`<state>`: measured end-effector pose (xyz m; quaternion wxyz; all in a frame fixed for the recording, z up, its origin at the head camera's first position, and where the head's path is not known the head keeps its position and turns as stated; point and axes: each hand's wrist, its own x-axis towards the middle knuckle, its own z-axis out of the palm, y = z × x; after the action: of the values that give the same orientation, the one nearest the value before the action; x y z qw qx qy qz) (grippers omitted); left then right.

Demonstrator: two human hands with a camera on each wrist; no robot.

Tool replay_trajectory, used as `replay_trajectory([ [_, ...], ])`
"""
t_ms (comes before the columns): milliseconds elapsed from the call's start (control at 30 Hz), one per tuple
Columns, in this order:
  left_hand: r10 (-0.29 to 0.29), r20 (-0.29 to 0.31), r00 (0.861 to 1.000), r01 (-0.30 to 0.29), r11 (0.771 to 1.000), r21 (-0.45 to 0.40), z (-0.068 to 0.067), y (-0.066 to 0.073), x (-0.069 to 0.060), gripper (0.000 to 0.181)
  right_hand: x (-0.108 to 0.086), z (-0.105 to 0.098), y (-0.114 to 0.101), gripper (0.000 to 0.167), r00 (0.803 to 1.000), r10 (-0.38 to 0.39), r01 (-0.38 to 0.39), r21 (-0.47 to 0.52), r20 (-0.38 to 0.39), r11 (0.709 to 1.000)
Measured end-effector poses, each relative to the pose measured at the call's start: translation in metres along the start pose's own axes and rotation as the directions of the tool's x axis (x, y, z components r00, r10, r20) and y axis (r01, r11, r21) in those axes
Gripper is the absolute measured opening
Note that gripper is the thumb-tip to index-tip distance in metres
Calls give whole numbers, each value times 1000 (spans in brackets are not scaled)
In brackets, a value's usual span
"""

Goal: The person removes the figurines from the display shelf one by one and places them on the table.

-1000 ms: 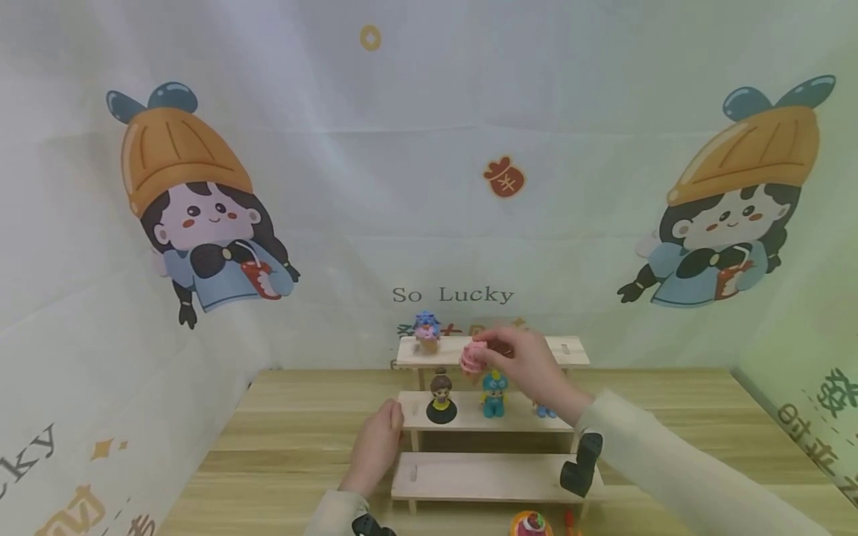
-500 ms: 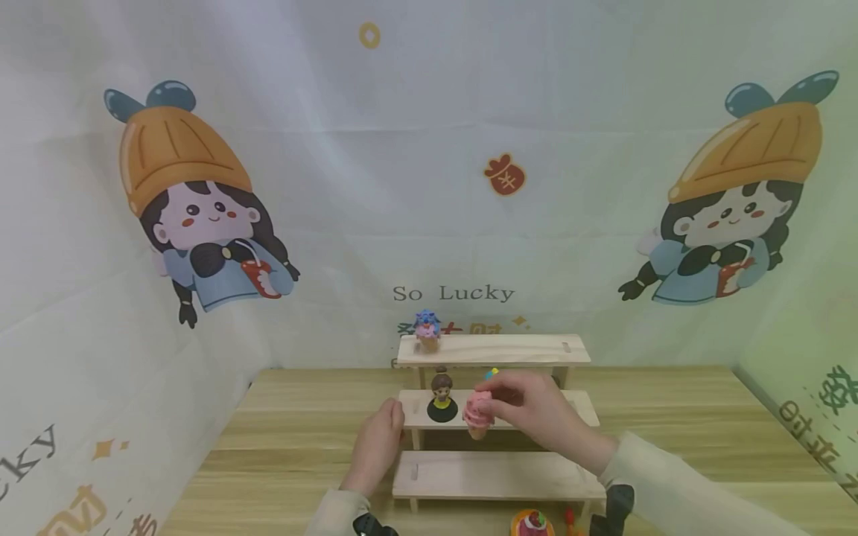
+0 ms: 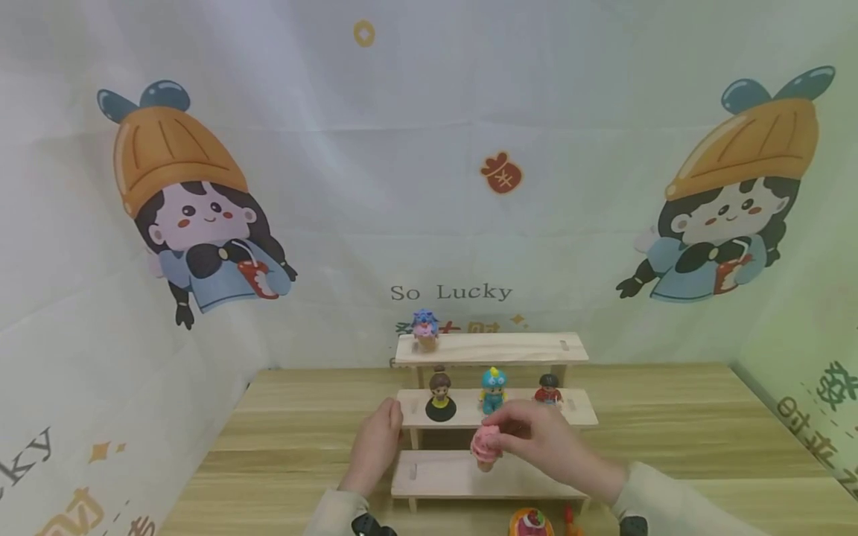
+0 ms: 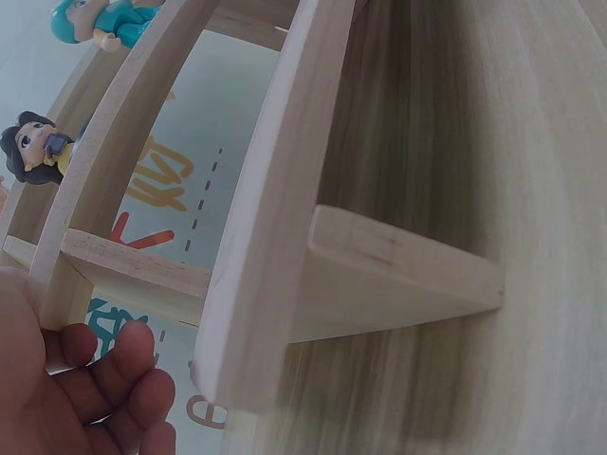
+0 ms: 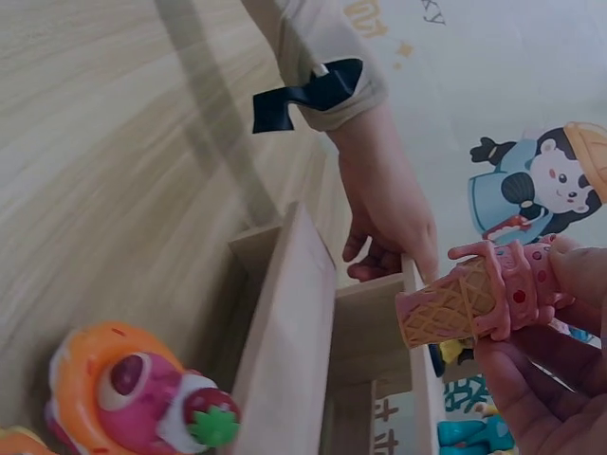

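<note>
My right hand point(image 3: 546, 443) pinches a pink toy ice cream cone point(image 3: 486, 448) between thumb and fingers. In the head view the cone is in front of the lowest tier, tip down; whether it touches the board cannot be told. A three-tier wooden display stand point(image 3: 429, 476) stands on the table. At the left end of its middle tier my left hand point(image 3: 375, 447) grips the board, fingers curled at the edge in the left wrist view point(image 4: 85, 389). That tier bears a brown-haired figurine point(image 3: 440, 394), a teal figurine point(image 3: 493, 394) and a dark-haired one in red point(image 3: 548, 389), partly hidden.
On the top tier's left end stands a blue-and-pink cone figure point(image 3: 425, 330). An orange ring-shaped toy with pink and white parts point(image 5: 114, 379) lies in front of the stand, beside a small red-orange item point(image 3: 571, 521). A printed cloth point(image 3: 456, 223) hangs behind.
My right hand has brought the pink cone down from the top tier's height, past the middle tier, to the lowest tier. The left hand stays on the stand.
</note>
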<state>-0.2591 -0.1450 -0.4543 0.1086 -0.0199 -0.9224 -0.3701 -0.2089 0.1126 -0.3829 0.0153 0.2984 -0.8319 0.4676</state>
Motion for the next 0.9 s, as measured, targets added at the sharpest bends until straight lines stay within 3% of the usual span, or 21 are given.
replay_trajectory([
  [367, -5, 9, 1000, 5, 1000, -18, 0, -1, 0, 28, -22, 23, 9, 18, 994, -91, 93, -19, 68, 996],
  [700, -9, 7, 1000, 9, 1000, -22, 1, 0, 0, 28, -29, 40, 21, 18, 988, -19, 8, 74, 156, 997],
  [900, -7, 5, 1000, 7, 1000, -14, 0, 0, 0, 28, -31, 48, 26, 14, 981, 42, -57, 76, 191, 995],
])
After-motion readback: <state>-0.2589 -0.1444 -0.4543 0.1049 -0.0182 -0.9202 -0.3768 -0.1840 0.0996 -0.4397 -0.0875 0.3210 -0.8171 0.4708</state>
